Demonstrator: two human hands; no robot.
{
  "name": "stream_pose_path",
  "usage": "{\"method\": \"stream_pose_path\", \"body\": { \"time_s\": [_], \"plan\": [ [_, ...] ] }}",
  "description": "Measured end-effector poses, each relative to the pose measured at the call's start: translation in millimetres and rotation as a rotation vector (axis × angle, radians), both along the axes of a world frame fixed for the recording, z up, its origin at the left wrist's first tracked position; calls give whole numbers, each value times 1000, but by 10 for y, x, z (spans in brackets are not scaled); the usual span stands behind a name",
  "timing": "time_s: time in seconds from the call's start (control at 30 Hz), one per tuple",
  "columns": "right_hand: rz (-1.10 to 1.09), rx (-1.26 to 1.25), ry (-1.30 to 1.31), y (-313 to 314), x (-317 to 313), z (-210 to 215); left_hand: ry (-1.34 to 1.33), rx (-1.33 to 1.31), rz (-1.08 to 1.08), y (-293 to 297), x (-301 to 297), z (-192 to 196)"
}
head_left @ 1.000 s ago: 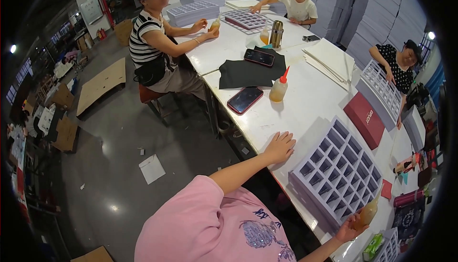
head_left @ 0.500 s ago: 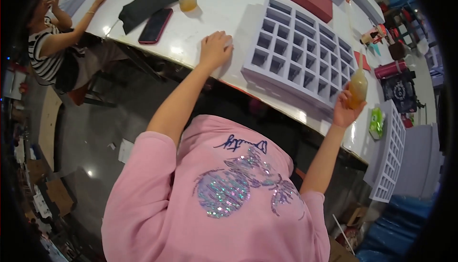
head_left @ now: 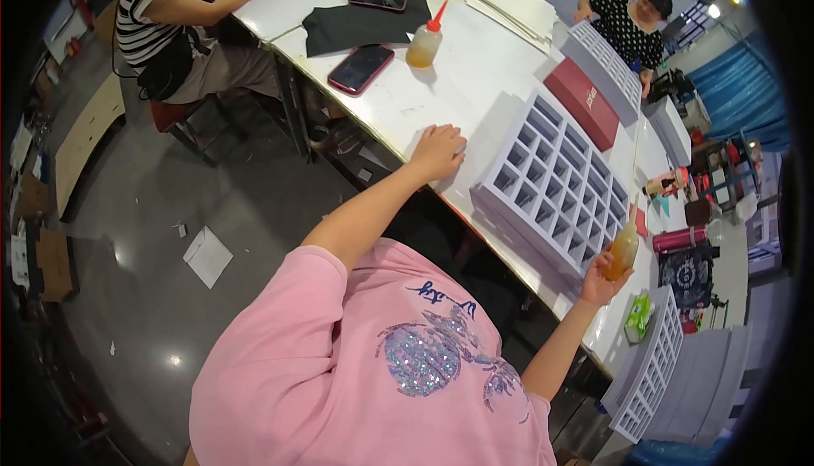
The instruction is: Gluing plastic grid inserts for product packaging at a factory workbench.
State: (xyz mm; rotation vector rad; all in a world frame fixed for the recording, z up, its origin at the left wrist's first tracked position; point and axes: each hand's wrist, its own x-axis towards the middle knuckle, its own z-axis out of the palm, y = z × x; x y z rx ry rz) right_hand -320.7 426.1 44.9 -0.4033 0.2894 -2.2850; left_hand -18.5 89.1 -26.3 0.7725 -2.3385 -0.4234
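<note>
In my right hand [head_left: 599, 286] is a clear squeeze bottle [head_left: 625, 250] of amber liquid, its thin nozzle pointing up. My fingers wrap round its body, beside the right end of a pale grey compartment tray [head_left: 555, 179]. The tray stands tilted on the white table [head_left: 483, 97], its many cells facing up. My left hand [head_left: 438, 152] rests on the tabletop left of the tray, holding nothing visible, with loosely bent fingers. Further back stands a second squeeze bottle [head_left: 423, 47] with a red pointed cap.
A dark red box [head_left: 581, 103] and another grey tray [head_left: 604, 67] lie behind, near a seated person [head_left: 623, 25]. At left sit another person [head_left: 170, 12], two phones [head_left: 360, 69] and black cloth [head_left: 326, 29]. A green tissue pack [head_left: 638, 318] and standing tray [head_left: 651, 373] are at right.
The whole view has swung, so the table appears lower and further right, and the person at the far side now shows. My hands stay in about the same places by the tray.
</note>
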Motion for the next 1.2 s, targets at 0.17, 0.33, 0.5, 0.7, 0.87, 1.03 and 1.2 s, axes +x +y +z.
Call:
{"method": "stream_pose_path", "body": {
  "time_s": [0.17, 0.33, 0.5, 0.7, 0.87, 1.03, 1.2],
  "plan": [
    [52, -17, 2, -131, -58, -37, -108, 111, -46, -90, 88, 51],
    [-78, 27, -17, 17, -8, -38, -22, 2, -17, 48, 18, -59],
    [-82, 68, -20, 47, 17, -27, -2, 8, -51, 175, 133, 50],
    [-51, 36, 51, -79, 80, 2, 13, 10, -20, 132, 174, 137],
    [-111, 20, 35, -30, 125, 5, 10, 11, -55, 122, 91, 171],
    [-184, 34, -52, -48, 138, -20, -34, -17, -63, 86, 70, 156],
    [-223, 76, -25, -83, 220, 22, 620, 1506, -13, -142, -124, 667]
  ]
}}
